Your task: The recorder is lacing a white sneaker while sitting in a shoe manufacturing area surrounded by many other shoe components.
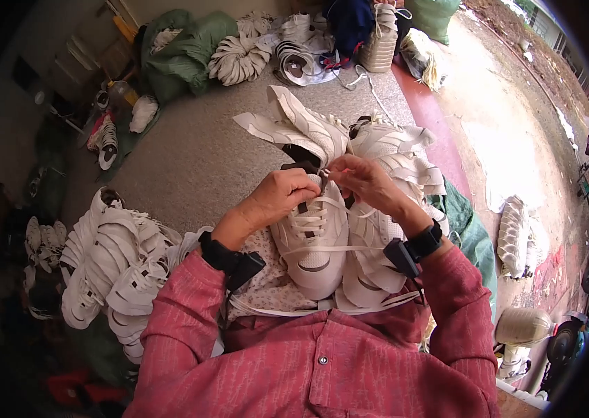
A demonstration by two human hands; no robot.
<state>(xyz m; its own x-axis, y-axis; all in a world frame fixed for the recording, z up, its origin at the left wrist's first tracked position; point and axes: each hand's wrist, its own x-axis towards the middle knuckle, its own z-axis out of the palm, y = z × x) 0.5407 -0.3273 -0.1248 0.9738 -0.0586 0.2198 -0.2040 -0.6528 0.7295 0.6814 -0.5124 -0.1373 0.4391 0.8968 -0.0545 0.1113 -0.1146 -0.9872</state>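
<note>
A white shoe upper (314,254) lies on my lap, toe toward me, with a white shoelace (308,224) crossing its front. At its collar, my left hand (275,200) is closed, fingertips pinching the edge by the dark lining. My right hand (371,184) is also closed, thumb and forefinger pinching a thin end of the shoelace close to the left fingertips. The exact grip is partly hidden by the fingers. A second white shoe upper (371,268) rests beside the first, under my right wrist. More white uppers (305,132) fan out just beyond my hands.
Stacked white uppers (117,254) stand at my left. Green sacks (186,52) and further bundles of uppers (240,59) line the far side. Another person's hand (388,8) shows there. A bundle (514,237) and a large plastic bottle (523,326) lie at right.
</note>
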